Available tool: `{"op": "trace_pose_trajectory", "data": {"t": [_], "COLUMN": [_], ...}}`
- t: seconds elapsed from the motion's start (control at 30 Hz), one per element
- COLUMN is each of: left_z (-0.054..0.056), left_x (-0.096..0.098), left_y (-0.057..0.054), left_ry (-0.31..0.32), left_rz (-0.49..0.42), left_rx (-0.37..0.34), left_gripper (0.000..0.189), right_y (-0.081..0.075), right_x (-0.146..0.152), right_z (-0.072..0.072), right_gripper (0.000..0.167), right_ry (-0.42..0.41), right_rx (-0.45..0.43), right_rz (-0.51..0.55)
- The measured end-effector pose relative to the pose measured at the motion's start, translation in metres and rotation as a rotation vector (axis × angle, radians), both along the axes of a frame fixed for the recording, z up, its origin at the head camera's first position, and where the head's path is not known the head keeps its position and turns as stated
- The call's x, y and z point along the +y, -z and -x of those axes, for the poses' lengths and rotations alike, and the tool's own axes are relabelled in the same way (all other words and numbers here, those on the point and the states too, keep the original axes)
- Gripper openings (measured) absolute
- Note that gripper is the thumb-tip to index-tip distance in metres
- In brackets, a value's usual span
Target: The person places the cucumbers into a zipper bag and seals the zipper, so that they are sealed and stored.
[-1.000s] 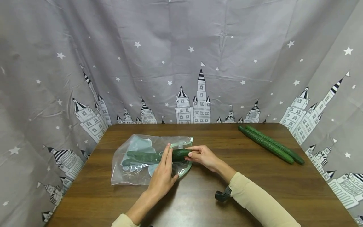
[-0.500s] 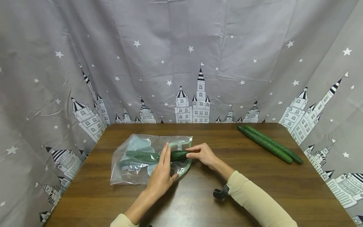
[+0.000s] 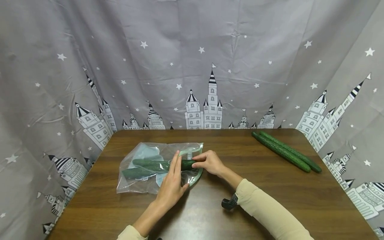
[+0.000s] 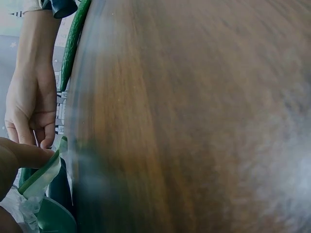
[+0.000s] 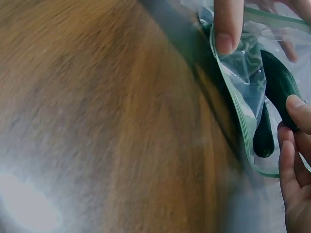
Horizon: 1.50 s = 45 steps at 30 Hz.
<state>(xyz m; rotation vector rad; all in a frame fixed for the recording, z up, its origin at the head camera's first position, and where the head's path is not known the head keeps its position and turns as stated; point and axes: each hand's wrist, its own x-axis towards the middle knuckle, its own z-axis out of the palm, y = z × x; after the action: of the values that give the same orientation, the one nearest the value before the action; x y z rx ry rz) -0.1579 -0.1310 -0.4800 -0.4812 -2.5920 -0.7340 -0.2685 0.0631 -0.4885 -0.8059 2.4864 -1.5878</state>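
Note:
A clear zip bag (image 3: 127, 185) with a pale green zip edge and a pale blue print lies flat, its mouth facing right. One cucumber (image 3: 187, 165) lies lengthwise inside, its right end at the mouth. My right hand (image 3: 212, 163) pinches that end between thumb and fingers. Beside it in the bag lies a second cucumber (image 3: 133, 173); its end also shows in the right wrist view. My left hand (image 3: 170, 187) rests across the bag near the mouth, fingers straight, and its thumb (image 5: 228, 26) touches the near zip edge, which stands apart from the far one.
Two more cucumbers (image 3: 283, 151) lie side by side at the back right of the brown wooden table (image 3: 258, 216). A grey curtain (image 3: 168, 60) printed with castles and stars hangs behind and around the table. A black band (image 3: 230, 202) circles the right wrist.
My right hand has moved slightly left, pushing the gripped cucumber deeper into the bag. The second cucumber has slid left inside. My left hand stays nearly still.

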Motion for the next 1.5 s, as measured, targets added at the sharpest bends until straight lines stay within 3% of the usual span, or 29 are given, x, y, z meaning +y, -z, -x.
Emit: {"op": "trace_pose_trajectory", "data": {"t": [0.2, 0.43, 0.9, 1.5], "left_z": [-0.001, -0.004, -0.002, -0.001], "left_x": [0.0, 0.001, 0.002, 0.001], "left_y": [0.0, -0.002, -0.008, -0.005], "left_ry": [-0.003, -0.018, -0.042, -0.039], "left_rz": [0.019, 0.031, 0.016, -0.008], "left_rx": [0.03, 0.054, 0.027, 0.038], "left_gripper": [0.123, 0.126, 0.125, 0.125], "right_y": [-0.004, -0.01, -0.017, -0.029], "right_x": [0.004, 0.024, 0.082, 0.149], "right_z": [-0.001, 0.0, -0.001, -0.011], "right_gripper": [0.025, 0.029, 0.033, 0.036], "right_ry": [-0.051, -0.1, -0.053, 0.078], "right_rx": [0.096, 0.124, 0.106, 0.052], "right_rz": [-0.1, -0.099, -0.101, -0.085]}}
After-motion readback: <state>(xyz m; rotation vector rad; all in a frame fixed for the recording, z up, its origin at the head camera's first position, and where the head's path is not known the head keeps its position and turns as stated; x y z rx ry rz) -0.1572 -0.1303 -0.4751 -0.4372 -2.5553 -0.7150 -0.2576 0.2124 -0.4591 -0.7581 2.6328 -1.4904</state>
